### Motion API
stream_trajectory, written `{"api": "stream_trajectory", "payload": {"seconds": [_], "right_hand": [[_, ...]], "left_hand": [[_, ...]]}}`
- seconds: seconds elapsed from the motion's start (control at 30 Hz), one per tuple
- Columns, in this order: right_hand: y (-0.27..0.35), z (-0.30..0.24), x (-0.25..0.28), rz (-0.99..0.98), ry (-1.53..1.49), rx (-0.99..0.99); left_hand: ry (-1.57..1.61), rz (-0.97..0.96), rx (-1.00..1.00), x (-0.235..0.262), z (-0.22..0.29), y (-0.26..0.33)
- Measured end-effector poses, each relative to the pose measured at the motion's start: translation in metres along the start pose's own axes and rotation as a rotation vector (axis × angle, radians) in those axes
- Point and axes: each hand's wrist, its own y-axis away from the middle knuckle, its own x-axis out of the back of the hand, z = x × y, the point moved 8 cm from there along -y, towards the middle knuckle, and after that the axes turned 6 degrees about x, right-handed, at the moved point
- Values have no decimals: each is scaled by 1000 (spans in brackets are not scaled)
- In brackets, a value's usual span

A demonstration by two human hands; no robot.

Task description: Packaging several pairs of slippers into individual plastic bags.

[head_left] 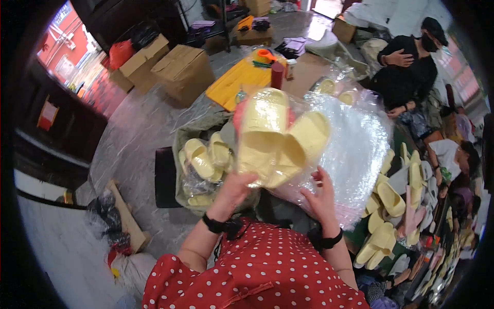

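Note:
A pair of pale yellow slippers (265,116), wrapped in a clear plastic bag, is held up in front of me. My left hand (234,190) is closed on the lower left of the pair. Just right of it, my right hand (321,198) has its fingers apart and holds nothing, close to a stack of clear plastic bags (355,139) on the table. Left of the held pair, an open sack (181,138) contains more bagged yellow slippers (199,158). Parts of the table behind the held pair are hidden.
On the table beyond are a yellow board (226,85), a dark red cylinder (277,75) and an orange tape dispenser (265,54). Loose slippers (391,198) pile up at the right, where several people sit or stand. Cardboard boxes (183,72) stand at the far left.

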Motion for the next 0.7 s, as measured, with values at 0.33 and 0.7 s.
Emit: {"api": "stream_trajectory", "payload": {"seconds": [0.33,0.7], "right_hand": [[-11,-26,19,257,180,195],[8,132,-275,-424,182,-235]], "left_hand": [[-893,558,125,223,100,73],[-1319,44,459,335,-3,-47]]}}
